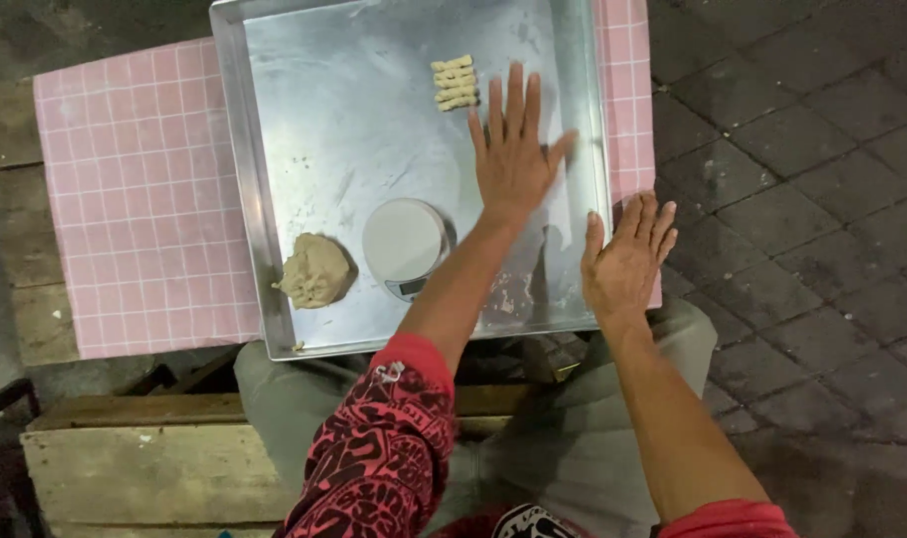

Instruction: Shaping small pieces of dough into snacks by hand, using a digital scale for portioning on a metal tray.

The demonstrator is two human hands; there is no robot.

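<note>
My left hand (514,147) lies flat, fingers spread, on the floor of a large metal tray (304,120), just below and right of several short rolled dough sticks (454,82) lined up side by side. My right hand (628,261) hovers open, palm down, over the tray's right rim near its front corner. A lump of tan dough (315,270) sits at the tray's front left. Beside it stands a small round white kitchen scale (405,243), close to my left forearm. Whether anything lies under my left palm is hidden.
The tray rests on a pink checked cloth (140,189) over a low wooden table. A wooden bench (145,463) is at the lower left. Dark paving stones (802,179) cover the ground on the right. My lap in grey trousers is below the tray.
</note>
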